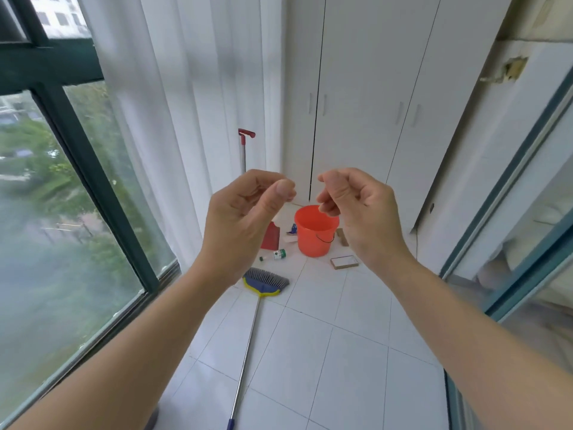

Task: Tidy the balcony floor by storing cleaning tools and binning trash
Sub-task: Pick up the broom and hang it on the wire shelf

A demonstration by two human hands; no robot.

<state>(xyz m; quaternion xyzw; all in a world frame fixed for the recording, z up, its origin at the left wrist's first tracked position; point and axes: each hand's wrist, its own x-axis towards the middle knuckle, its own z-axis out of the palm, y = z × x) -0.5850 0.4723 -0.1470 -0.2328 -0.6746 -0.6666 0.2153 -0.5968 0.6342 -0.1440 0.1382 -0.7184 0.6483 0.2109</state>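
- Plainly, the left hand (245,212) and the right hand (356,209) are raised side by side in front of the camera, a gap between them, each with fingers curled and thumb pinched to the fingertips, holding nothing; this looks like a ready pose, no tidying begun.
- Below them the broom (265,282) lies flat on the floor (356,352), its head toward the far end, its handle running back toward the person, so it crosses the walking path and likely wants lifting first.
- Just beyond the broom head a small bottle (277,254) lies on its side; a flat box (344,262) rests to its right.
- The orange bucket (314,232) stands upright near the far end, mouth open, probably serving as the bin; a red dustpan (269,237) stands close on its left, with scraps between them too small to tell.
- A red-handled pole (245,150) leans upright in the far left corner by the curtain (173,119).
- Closed cupboard (366,103) doors line the far edge; windows bound the left, a sliding door frame the right, leaving a narrow lane of open tile.
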